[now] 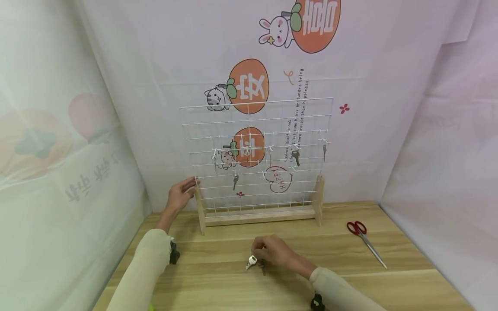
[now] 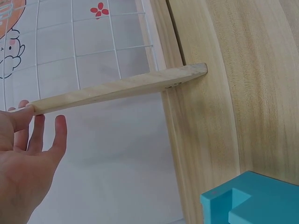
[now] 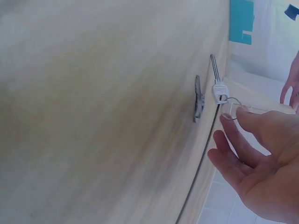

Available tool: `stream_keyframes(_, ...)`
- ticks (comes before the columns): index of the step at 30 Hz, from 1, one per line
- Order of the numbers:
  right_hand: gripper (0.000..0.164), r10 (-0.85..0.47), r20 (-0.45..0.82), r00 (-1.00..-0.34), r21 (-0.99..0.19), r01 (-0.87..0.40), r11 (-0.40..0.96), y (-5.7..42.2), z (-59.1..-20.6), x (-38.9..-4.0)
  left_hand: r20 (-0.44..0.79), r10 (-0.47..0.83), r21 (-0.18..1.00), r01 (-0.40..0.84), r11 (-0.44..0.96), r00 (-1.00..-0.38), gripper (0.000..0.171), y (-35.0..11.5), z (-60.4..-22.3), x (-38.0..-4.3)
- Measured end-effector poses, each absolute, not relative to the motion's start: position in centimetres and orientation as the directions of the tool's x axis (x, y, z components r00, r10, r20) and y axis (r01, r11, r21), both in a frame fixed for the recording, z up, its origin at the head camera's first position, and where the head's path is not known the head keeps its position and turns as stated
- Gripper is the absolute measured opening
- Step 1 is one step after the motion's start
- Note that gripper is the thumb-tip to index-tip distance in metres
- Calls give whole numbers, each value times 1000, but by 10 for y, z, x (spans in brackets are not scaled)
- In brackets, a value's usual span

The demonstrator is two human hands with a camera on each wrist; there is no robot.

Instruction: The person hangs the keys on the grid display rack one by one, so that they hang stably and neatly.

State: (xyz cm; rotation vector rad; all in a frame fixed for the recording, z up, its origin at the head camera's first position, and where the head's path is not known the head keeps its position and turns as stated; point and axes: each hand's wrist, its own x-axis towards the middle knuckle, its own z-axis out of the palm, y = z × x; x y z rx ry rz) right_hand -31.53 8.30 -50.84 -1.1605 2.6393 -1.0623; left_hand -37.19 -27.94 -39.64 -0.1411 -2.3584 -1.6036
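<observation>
On the table stands a white wire grid rack (image 1: 256, 198) between wooden uprights. My left hand (image 1: 180, 196) holds the upper end of its left wooden upright (image 2: 117, 88), thumb on one side and fingers on the other. Several keys hang from white hooks on the grid, including one low on the left (image 1: 235, 180) and a darker one (image 1: 296, 157) to the right. My right hand (image 1: 274, 250) pinches a thin metal ring (image 3: 236, 100) that carries a silver key (image 3: 220, 91), low over the table in front of the rack. Beside it is a dark key-like shape; shadow or second key, I cannot tell.
Scissors (image 1: 365, 244) with red handles lie on the right of the wooden table (image 1: 218, 276). White printed sheets (image 1: 163, 52) enclose the back and sides. A teal block (image 2: 257, 200) shows at the lower right of the left wrist view.
</observation>
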Motion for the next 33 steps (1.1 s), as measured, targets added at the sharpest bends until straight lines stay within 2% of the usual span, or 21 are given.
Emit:
stream_keyframes(14,5,-580,362,-730,-587,-662,466,93,-478,-339,290,-80,885,235,403,-954,51,-282,-400,-373)
stream_keyframes(24,5,-498,524,-691,-549,-721,423,102,-443,-359,305,-60,883,258,392,-951,50,-283,-397,-370)
stream_keyframes(33,6,-403,545,-735,-592,-678,437,107,-404,-370,289,-72,890,240,387,-955,49,-284,-400,-375)
